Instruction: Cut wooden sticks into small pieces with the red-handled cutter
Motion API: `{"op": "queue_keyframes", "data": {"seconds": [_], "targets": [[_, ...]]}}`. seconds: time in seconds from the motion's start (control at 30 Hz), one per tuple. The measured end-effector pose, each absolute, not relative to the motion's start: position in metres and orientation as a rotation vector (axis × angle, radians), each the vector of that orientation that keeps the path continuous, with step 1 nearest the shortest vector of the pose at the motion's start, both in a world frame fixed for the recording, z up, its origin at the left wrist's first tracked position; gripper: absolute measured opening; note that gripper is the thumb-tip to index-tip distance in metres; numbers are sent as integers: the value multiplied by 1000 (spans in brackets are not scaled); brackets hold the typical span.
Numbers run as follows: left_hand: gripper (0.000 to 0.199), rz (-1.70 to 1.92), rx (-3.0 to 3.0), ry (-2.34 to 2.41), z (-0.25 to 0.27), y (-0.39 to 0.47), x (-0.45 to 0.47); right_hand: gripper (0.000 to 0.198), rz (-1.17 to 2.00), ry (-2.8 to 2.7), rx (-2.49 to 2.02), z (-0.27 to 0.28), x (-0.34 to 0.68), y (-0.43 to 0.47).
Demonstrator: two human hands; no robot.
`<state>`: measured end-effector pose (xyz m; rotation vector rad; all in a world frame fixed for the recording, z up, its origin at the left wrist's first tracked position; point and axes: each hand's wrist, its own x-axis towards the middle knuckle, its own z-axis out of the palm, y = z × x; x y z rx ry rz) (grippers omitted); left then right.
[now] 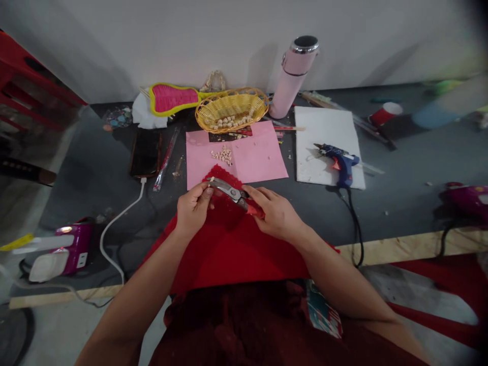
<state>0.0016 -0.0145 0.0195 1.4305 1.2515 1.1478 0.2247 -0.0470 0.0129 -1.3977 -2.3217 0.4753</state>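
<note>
My right hand (280, 213) is closed around the red handles of a pair of pruning shears (229, 190), whose metal blades point left. At the blade tips, my left hand (192, 211) pinches with thumb and fingertips; a tiny pale piece (212, 179) shows there, too small to name. Under both hands, a red cloth (244, 249) spreads over the table's front edge and my lap. Just beyond the cloth, several small cream-coloured pieces (223, 155) lie in a loose pile on a folded sheet of pink paper (263, 162).
A wicker basket (200, 116) holds more pale pieces. Behind stands a pink flask (290, 81). A blue glue gun (345, 168) rests on a white board (316, 127) at right. To the left are a phone (146, 152) on a white cable and a purple power strip (78, 249).
</note>
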Motion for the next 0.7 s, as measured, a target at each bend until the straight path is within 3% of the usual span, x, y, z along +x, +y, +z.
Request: {"op": "queue_keyframes", "data": {"seconds": [0.27, 0.7], "targets": [[19, 1134, 1643, 1339, 25, -20, 0, 59, 486, -2288, -1439, 16, 220, -53], [28, 1016, 1848, 1220, 21, -16, -8, 67, 467, -2341, -1327, 10, 225, -45]]}}
